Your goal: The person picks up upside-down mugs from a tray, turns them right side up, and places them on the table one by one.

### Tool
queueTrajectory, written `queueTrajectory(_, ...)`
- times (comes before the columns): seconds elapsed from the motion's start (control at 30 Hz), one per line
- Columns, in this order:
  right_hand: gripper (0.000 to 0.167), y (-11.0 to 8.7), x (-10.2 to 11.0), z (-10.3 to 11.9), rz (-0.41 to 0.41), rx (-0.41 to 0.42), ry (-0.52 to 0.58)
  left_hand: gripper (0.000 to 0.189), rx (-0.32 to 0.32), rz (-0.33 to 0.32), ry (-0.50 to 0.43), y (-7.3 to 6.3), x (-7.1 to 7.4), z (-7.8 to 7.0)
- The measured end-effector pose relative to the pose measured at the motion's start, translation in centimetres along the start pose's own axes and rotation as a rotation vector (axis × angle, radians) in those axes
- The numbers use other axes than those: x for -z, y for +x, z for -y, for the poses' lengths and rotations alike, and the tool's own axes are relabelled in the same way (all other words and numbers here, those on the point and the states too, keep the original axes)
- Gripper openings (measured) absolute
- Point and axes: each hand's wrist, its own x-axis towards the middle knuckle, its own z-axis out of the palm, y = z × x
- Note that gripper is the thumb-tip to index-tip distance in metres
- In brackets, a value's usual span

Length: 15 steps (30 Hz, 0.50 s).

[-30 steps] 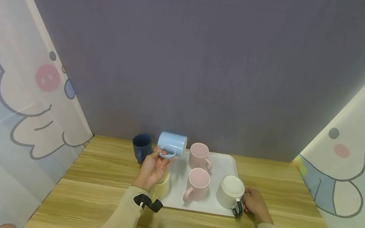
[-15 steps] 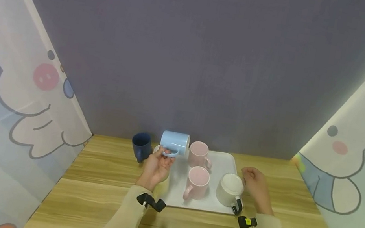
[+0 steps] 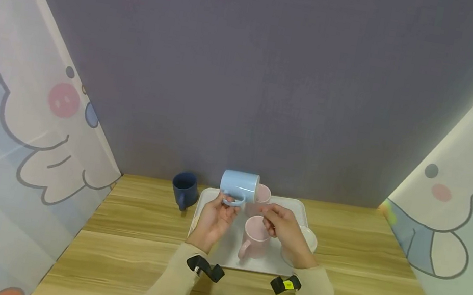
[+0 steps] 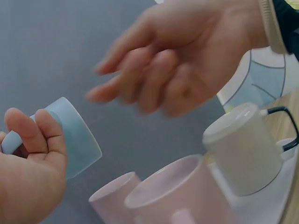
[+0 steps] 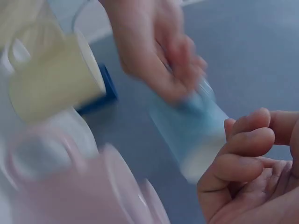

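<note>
A light blue mug lies on its side in the air over the white tray, its mouth turned right. My left hand grips it by the handle, fingers curled round. Just right of its mouth, apart from it, is my right hand; thumb and index finger point toward the mug, the other fingers are bent loosely, and nothing is held. Below that hand stands a pink mug on the tray. A second pink mug behind is partly covered by the blue mug.
An upside-down white mug with a dark handle sits on the tray's right side, mostly behind my right hand in the head view. A yellow mug is at the tray's left. The navy mug stands left of the tray on the wooden table.
My left hand has carried the light blue mug a little right. My right hand has left the white mug's side and come up and left, close to the blue mug's mouth.
</note>
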Motion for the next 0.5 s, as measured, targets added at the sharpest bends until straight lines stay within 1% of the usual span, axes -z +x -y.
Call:
queueTrajectory(0.07,0.031,0.2,-1.3,-0.2,0.028,-0.014,0.046,0.03,0.017,0.004,0.008,-0.1,-0.3,0.5)
queueTrajectory(0.1,0.03,0.3,-1.9,-0.3,0.025,-0.021,0.072,0.028,0.021,0.01,0.015,-0.2,-0.4,0.7)
queueTrajectory(0.2,0.028,0.5,-3.3,-0.6,-0.03,-0.037,0.166,0.024,0.03,0.025,0.015,-0.3,-0.7,1.2)
queueTrajectory(0.27,0.031,0.6,-3.9,-0.8,-0.073,-0.051,0.223,0.025,0.025,0.038,0.014,-0.4,-0.8,1.4)
queueTrajectory(0.33,0.037,0.7,-4.2,-0.9,-0.082,-0.064,0.298,0.029,0.028,0.046,0.008,-0.5,-0.8,1.7)
queueTrajectory(0.4,0.038,0.7,-4.3,-0.9,-0.063,-0.08,0.409,0.036,0.034,0.064,0.006,-0.5,-0.9,1.9)
queueTrajectory(0.5,0.035,0.9,-4.1,-0.8,0.012,-0.099,0.596,0.042,0.047,0.086,0.012,-0.7,-0.9,2.2)
